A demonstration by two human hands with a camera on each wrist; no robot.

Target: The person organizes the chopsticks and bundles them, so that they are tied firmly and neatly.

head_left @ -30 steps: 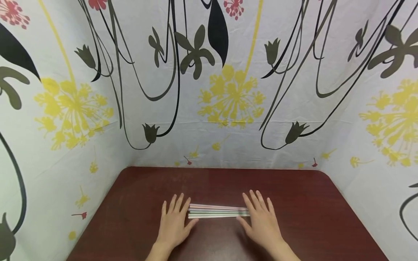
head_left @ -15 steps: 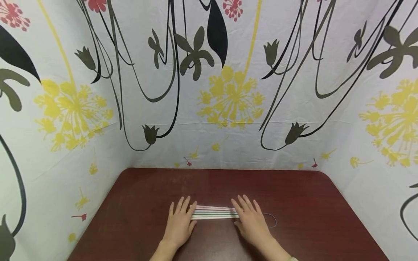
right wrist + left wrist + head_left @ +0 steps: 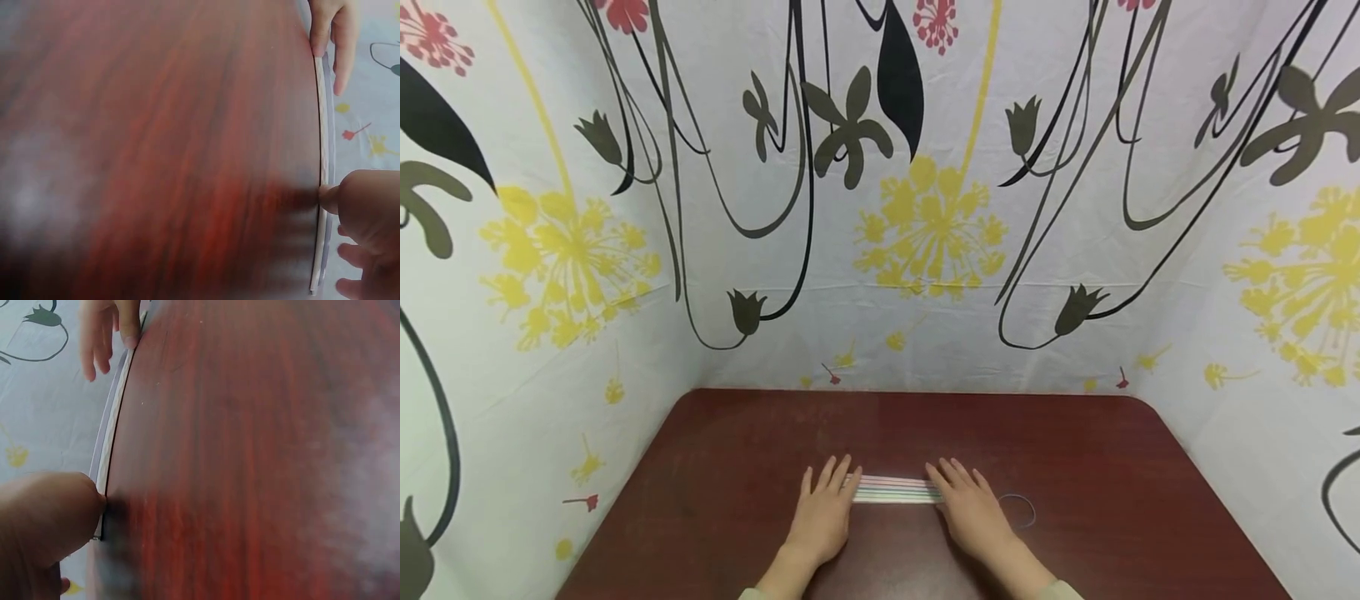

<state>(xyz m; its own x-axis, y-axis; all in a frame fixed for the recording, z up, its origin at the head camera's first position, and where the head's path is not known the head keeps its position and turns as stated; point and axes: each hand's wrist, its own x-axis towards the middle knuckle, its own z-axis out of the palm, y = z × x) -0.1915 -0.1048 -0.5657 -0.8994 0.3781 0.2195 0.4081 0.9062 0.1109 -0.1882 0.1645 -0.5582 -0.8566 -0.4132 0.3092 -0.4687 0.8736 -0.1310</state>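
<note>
**Two flat hands on a row of straws**

While both hands lie palm down on the dark red surface [image 3: 715, 467], a row of pastel straws [image 3: 893, 489] lies side by side between them, running left to right near the front middle. The left hand [image 3: 823, 518] rests with straight, slightly spread fingers, its fingertips covering the left ends of the straws. The right hand [image 3: 972, 515] mirrors it, fingers straight and laid over the right ends. Neither hand's grip closes round anything; both are flat and only touching the straws.

From the left wrist view the left hand [image 3: 44, 525] presses against the near end of the straws [image 3: 115, 419], which run away toward the other hand. From the right wrist view the right hand [image 3: 365, 209] touches the straws [image 3: 323, 125] partway along; much of that picture is blurred.

Just right of the right hand, a thin dark band [image 3: 1021, 508] lies in a loop on the surface. Flowered sheets [image 3: 925, 208] stand round the far and side edges.
</note>
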